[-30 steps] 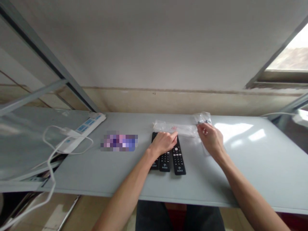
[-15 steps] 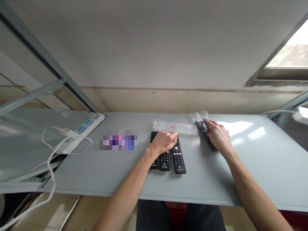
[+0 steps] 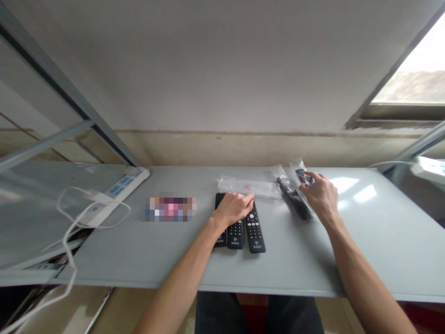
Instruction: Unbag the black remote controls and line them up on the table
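Observation:
Three black remote controls lie side by side: the right one [image 3: 255,232], the middle one [image 3: 235,236] and the left one [image 3: 221,240], partly covered by my forearm. My left hand [image 3: 233,207] rests over their upper ends, its fingers curled against the top of the right remote. My right hand [image 3: 320,190] pinches a remote control in a clear plastic bag [image 3: 301,174], which is tilted and partly hidden by the hand. Just left of it lies another bagged remote [image 3: 294,197] on the table. Behind my left hand is a flat clear plastic bag [image 3: 259,185] with a red mark.
The grey table [image 3: 167,260] meets a wall [image 3: 222,93] at the back. To the left, a white power strip [image 3: 118,190] carries a plug and a looping white cable [image 3: 71,241]. A blurred-out item [image 3: 170,208] lies near it. At right is a white object [image 3: 431,168].
My right hand has moved slightly right and raised one bagged remote, parting it from the other bagged remote. My left hand stays on the row of remotes.

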`<state>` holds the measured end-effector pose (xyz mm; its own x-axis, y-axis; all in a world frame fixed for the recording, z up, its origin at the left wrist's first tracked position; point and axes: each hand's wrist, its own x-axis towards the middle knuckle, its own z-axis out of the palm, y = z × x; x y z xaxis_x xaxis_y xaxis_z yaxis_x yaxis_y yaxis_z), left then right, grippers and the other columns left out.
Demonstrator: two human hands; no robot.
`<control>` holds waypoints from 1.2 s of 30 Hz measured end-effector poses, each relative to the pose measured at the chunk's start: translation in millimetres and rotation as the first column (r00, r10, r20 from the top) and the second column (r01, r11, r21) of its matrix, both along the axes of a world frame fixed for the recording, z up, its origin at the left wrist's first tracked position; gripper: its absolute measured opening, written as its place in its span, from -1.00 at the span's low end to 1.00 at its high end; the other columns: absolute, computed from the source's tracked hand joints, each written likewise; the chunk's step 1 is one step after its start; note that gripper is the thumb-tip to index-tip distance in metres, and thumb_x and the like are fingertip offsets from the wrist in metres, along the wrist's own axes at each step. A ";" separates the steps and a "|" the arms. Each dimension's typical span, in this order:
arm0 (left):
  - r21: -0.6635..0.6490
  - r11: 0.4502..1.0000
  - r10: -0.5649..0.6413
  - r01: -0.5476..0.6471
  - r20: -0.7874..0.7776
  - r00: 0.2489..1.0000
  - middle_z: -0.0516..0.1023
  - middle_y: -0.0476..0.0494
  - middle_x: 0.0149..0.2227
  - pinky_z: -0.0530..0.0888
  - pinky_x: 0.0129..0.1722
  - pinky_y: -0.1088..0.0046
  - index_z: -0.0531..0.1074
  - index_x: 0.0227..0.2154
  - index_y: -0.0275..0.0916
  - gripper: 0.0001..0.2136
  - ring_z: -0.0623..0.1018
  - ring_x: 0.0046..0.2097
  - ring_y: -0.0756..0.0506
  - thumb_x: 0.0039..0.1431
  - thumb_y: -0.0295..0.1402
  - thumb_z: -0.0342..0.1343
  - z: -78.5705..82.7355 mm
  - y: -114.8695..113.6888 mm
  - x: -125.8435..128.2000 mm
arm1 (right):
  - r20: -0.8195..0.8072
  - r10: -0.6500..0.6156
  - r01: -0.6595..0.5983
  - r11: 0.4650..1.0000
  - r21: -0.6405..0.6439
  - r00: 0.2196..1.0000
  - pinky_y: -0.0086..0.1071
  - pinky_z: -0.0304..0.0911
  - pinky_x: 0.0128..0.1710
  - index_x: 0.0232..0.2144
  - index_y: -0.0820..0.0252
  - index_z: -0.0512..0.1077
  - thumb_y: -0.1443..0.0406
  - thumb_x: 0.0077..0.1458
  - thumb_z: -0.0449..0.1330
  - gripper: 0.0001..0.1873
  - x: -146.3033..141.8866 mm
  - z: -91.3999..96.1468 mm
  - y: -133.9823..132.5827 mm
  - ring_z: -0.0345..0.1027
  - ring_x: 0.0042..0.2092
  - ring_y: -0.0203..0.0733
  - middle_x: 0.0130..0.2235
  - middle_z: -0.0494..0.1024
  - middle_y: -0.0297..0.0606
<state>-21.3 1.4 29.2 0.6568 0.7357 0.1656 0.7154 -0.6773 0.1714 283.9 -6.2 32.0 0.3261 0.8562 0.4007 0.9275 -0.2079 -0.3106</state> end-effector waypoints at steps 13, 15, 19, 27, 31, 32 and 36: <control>-0.317 0.948 0.184 0.041 0.648 0.739 0.61 -0.12 -0.43 0.45 -0.32 0.41 0.51 -0.40 -0.26 -0.50 0.57 -0.37 -0.11 0.44 0.05 -0.04 4.5 2.2 -6.0 | 0.044 0.836 -0.768 0.481 0.423 0.548 -0.03 0.49 0.16 0.41 0.00 0.24 0.36 0.34 0.23 -0.34 -104.6 -8.8 -33.2 0.49 0.24 0.03 0.31 0.49 -0.05; -0.410 0.906 0.261 0.102 0.733 0.629 0.57 -0.07 -0.47 0.45 -0.38 0.44 0.49 -0.43 -0.25 -0.56 0.55 -0.42 -0.08 0.37 0.03 0.07 4.9 3.2 -3.5 | 0.029 0.846 -0.771 0.470 0.429 0.532 -0.02 0.48 0.18 0.44 -0.03 0.19 0.36 0.36 0.21 -0.32 -106.3 -11.2 -33.3 0.47 0.26 0.04 0.33 0.47 -0.06; -0.526 0.822 0.432 0.220 0.826 0.361 0.63 -0.10 -0.41 0.57 -0.30 0.40 0.53 -0.36 -0.26 -0.59 0.63 -0.38 -0.12 0.29 0.04 0.21 1.0 7.8 1.0 | -0.075 0.753 -0.647 0.607 0.462 0.653 0.05 0.35 0.28 0.45 -0.04 0.14 0.30 0.38 0.19 -0.33 -103.5 -10.5 -32.9 0.36 0.32 0.07 0.33 0.44 -0.03; -0.516 0.742 0.558 0.428 0.829 0.032 0.67 -0.06 -0.20 0.70 -0.14 0.25 0.46 -0.06 -0.22 -0.53 0.69 -0.26 -0.10 0.09 -0.09 0.46 -6.9 14.2 3.4 | -0.838 0.417 -0.343 0.890 0.299 0.352 -0.23 0.42 -0.39 0.10 0.16 0.32 -0.14 0.34 0.10 -0.43 -94.2 -12.3 -17.9 0.47 -0.41 -0.12 -0.32 0.58 -0.20; -0.538 0.726 0.604 0.428 0.797 -0.022 0.68 -0.08 -0.23 0.70 -0.08 0.26 0.50 -0.19 -0.27 -0.55 0.69 -0.28 -0.08 0.03 -0.07 0.50 -4.6 17.7 2.7 | -0.914 0.382 -0.400 0.866 0.301 0.139 -0.28 0.35 -0.48 -0.20 0.11 0.33 -0.21 0.33 0.02 -0.47 -91.3 -12.8 -14.8 0.44 -0.46 -0.16 -0.40 0.56 -0.22; -0.547 0.716 0.623 0.432 0.781 -0.043 0.68 -0.08 -0.24 0.70 -0.07 0.26 0.51 -0.21 -0.28 -0.54 0.70 -0.29 -0.08 0.00 -0.07 0.51 -4.2 19.3 1.9 | -0.912 0.388 -0.399 0.863 0.309 0.133 -0.28 0.37 -0.46 -0.19 0.12 0.35 -0.21 0.33 0.03 -0.47 -89.7 -11.6 -14.9 0.46 -0.44 -0.15 -0.37 0.58 -0.19; -0.543 0.700 0.665 0.463 0.733 -0.145 0.71 -0.07 -0.23 0.69 -0.12 0.31 0.53 -0.19 -0.28 -0.49 0.71 -0.28 -0.08 -0.10 -0.11 0.56 -4.0 26.3 -4.2 | -0.881 0.442 -0.437 0.834 0.336 0.166 -0.28 0.38 -0.42 0.04 0.27 0.49 -0.14 0.36 0.08 -0.39 -80.0 1.5 -13.5 0.47 -0.39 -0.15 -0.30 0.65 -0.10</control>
<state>-25.4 27.7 25.2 0.1010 0.9948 0.0140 -0.5670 0.0460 0.8224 203.9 -19.6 33.5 0.0345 0.9905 0.1333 -0.0294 0.1344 -0.9905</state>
